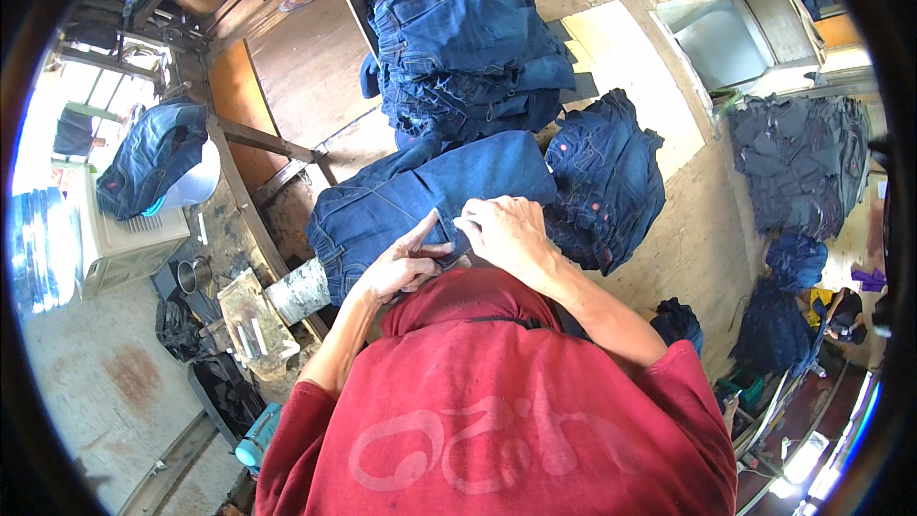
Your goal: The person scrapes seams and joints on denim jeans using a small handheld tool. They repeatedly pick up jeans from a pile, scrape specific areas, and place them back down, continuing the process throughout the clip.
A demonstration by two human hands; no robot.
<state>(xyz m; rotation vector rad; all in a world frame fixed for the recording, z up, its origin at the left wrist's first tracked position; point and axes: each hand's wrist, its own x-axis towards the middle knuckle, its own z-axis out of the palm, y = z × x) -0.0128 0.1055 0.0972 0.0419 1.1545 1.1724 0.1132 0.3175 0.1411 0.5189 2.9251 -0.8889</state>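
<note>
In front of our red shirt (516,401), a pair of blue jeans (487,162) lay spread, its left end against a pale rounded support (301,291). At the jeans' near edge, our left hand (406,263) rested open, forefinger stretched along the denim, other fingers bent. Our right hand (511,234) curled just beside it; we could not tell whether its fingertips pinched anything. A tall denim stack (458,29) stood beyond the jeans' far edge.

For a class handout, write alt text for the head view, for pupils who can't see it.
A bare left hand and right hand are close together over blue jeans; a denim stack stands beyond, a denim pile at right.
</note>
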